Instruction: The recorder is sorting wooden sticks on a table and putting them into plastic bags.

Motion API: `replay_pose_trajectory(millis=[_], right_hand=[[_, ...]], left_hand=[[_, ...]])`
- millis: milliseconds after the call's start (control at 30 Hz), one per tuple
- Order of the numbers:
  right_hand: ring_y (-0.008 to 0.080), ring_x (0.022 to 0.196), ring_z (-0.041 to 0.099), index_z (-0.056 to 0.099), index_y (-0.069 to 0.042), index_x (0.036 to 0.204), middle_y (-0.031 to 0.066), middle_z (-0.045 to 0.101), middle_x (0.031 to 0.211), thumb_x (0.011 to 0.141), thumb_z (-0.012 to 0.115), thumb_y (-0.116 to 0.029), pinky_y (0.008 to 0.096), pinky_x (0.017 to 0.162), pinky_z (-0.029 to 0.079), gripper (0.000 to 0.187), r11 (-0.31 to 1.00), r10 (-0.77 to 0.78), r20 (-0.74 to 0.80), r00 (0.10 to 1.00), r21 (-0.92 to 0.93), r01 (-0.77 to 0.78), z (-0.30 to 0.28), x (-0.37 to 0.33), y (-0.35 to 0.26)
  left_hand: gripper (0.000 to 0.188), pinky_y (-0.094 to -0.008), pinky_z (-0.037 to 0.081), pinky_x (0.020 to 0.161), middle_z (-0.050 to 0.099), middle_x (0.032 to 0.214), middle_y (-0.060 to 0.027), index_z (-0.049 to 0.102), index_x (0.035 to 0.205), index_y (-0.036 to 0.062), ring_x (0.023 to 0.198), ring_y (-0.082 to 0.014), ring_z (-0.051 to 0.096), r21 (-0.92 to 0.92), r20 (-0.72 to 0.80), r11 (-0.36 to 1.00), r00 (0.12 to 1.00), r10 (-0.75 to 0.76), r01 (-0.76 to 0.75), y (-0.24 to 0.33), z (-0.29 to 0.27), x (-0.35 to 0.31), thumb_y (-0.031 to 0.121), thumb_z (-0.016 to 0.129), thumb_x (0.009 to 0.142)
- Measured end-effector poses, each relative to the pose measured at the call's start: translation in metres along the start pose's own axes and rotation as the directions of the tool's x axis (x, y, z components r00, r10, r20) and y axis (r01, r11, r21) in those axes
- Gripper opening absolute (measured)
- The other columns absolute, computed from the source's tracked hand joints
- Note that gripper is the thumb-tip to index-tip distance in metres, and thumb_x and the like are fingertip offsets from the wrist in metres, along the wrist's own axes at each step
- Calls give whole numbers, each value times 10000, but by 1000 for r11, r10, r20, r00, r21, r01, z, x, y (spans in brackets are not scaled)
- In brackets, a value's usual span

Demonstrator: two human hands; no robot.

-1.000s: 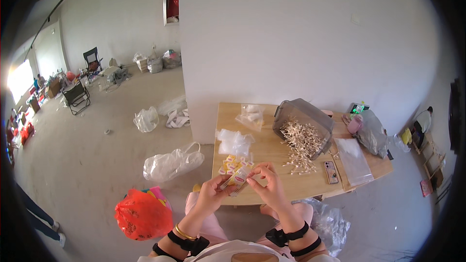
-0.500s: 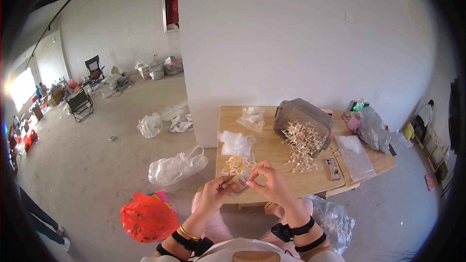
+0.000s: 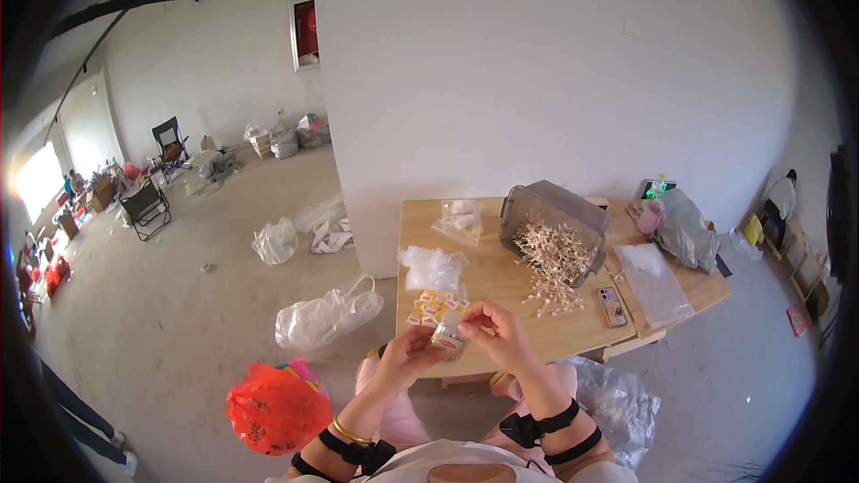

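Note:
Just past the table's front edge, my left hand (image 3: 410,356) is closed around a small clear plastic packet (image 3: 447,342) with a yellow and white label showing on it. The thumb and forefinger of my right hand (image 3: 495,333) pinch together at the packet's upper edge. Behind it lie several small yellow and white label cards (image 3: 436,306). A stack of clear plastic bags (image 3: 433,266) rests beyond those cards. Farther right, a grey plastic bin (image 3: 573,207) lies tipped on its side, and a heap of cotton swabs (image 3: 552,255) spills from it onto the wooden table (image 3: 494,259).
A phone (image 3: 612,306) and a flat clear bag (image 3: 653,282) lie to the right. White plastic bags (image 3: 329,315) and a red bag (image 3: 276,407) are on the floor at left. Another person (image 3: 780,201) bends down at far right; someone's legs (image 3: 79,413) show at lower left.
The packet has turned more upright in my left hand. My right hand stays at its top edge, slightly lower than before. The whole view has shifted a little.

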State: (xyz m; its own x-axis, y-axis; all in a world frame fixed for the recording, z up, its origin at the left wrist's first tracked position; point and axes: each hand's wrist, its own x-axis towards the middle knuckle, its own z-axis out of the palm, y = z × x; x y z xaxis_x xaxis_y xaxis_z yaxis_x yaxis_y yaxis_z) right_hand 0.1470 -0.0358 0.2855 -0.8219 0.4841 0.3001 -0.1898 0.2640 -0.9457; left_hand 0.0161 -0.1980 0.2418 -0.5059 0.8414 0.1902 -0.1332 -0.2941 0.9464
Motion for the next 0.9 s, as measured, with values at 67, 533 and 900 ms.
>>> replay_pose_trajectory(millis=[67, 533, 900], right_hand=[[76, 957, 602, 641, -30, 1016, -6, 643, 970, 919, 729, -103, 263, 853, 492, 150, 1000, -26, 74, 997, 7, 25, -1, -1, 3], [61, 884, 609, 691, 0, 1068, -3, 684, 944, 939, 715, -127, 231, 791, 487, 183, 983, 46, -68, 997, 179, -34, -5, -24, 17], [69, 947, 621, 705, -2, 1090, 13, 707, 990, 976, 672, -128, 236, 858, 488, 173, 980, 119, -89, 989, 171, -103, -2, -23, 17]], left_hand=[[340, -249, 526, 876, 696, 1103, -72, 603, 1232, -42, 997, -99, 651, 84, 27, 996, 1000, 1, -4, 6, 4, 4, 44, 714, 922], [213, -267, 576, 823, 690, 1076, -76, 598, 1158, -46, 938, -112, 673, 139, 2, 978, 987, 158, -157, 13, 26, 9, 17, 650, 961], [145, -266, 577, 807, 704, 1015, -72, 628, 1082, -48, 909, -97, 663, 10, -65, 993, 991, 121, -120, 3, 19, 14, 55, 641, 981]])
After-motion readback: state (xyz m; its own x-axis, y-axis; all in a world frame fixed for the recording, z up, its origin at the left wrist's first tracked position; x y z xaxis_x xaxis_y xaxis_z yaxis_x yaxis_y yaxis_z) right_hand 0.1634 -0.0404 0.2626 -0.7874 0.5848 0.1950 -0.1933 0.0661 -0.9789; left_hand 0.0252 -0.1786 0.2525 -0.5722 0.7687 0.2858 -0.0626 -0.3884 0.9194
